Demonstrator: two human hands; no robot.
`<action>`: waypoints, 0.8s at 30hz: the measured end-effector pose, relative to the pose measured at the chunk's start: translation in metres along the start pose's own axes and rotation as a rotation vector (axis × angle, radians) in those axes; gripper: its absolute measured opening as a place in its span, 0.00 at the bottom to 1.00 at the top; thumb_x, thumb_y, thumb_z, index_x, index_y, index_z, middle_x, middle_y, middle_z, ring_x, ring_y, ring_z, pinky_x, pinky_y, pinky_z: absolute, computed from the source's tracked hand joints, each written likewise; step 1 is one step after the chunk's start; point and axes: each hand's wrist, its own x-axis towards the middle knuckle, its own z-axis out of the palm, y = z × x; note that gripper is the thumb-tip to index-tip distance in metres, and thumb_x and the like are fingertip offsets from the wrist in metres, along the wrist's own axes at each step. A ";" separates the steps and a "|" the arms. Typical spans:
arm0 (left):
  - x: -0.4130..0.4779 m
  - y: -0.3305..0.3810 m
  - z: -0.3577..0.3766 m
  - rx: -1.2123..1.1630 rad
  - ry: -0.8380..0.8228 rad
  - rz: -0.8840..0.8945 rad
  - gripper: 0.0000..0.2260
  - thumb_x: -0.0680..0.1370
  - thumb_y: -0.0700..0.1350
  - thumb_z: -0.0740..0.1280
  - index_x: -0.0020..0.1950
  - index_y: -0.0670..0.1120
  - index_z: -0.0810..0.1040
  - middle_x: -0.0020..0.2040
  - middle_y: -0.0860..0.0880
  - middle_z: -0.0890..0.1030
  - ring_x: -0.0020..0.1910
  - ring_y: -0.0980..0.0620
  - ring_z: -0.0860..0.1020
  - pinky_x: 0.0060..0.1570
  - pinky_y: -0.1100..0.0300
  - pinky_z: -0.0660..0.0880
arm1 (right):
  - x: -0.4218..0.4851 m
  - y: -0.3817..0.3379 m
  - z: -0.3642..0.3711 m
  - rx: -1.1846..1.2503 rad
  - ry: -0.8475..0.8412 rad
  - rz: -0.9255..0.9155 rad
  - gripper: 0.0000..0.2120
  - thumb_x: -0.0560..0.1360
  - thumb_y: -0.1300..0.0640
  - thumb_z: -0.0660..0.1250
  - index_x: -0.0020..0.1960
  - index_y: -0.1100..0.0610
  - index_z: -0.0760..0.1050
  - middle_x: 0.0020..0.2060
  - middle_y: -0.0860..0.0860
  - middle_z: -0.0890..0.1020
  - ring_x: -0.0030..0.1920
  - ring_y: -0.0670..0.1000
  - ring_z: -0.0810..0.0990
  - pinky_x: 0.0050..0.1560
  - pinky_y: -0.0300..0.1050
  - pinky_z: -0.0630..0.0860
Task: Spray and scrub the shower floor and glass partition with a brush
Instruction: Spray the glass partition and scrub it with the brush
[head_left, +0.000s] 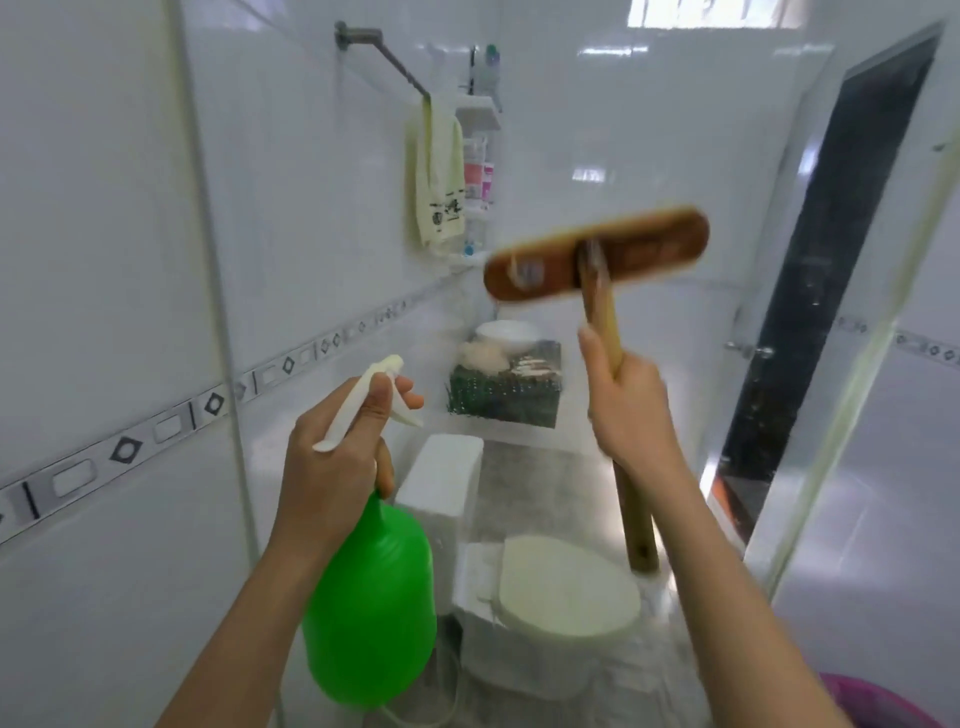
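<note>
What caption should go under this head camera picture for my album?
Cleaning time: the left hand grips a green spray bottle, the right hand holds a wooden brush head-up.

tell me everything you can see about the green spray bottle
The spray bottle has a bright green, bulbous body that looks like smooth opaque plastic, so its fill level cannot be seen. It narrows to a neck under a white trigger head. It is held in the air, slightly tilted, to the left of the toilet. The left hand grips its neck, with one finger on the trigger.
</note>
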 end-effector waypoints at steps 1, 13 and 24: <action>0.000 0.002 0.004 -0.009 -0.011 -0.003 0.14 0.83 0.53 0.59 0.51 0.51 0.84 0.46 0.52 0.86 0.23 0.49 0.70 0.29 0.60 0.70 | 0.018 -0.012 -0.008 0.025 0.022 -0.013 0.22 0.78 0.37 0.55 0.34 0.52 0.68 0.27 0.49 0.71 0.27 0.47 0.71 0.29 0.43 0.70; 0.000 0.016 0.034 -0.059 -0.063 0.012 0.15 0.84 0.53 0.60 0.48 0.50 0.85 0.41 0.44 0.86 0.22 0.50 0.71 0.30 0.59 0.69 | 0.001 0.007 -0.026 -0.013 0.107 0.046 0.25 0.78 0.37 0.55 0.31 0.54 0.67 0.24 0.49 0.70 0.25 0.49 0.70 0.27 0.43 0.68; 0.001 0.027 0.044 -0.069 -0.106 0.044 0.17 0.84 0.52 0.59 0.53 0.44 0.83 0.49 0.52 0.87 0.22 0.48 0.70 0.27 0.65 0.70 | -0.010 0.017 -0.035 0.003 0.109 0.069 0.26 0.77 0.35 0.55 0.32 0.54 0.66 0.23 0.49 0.68 0.23 0.49 0.68 0.26 0.43 0.67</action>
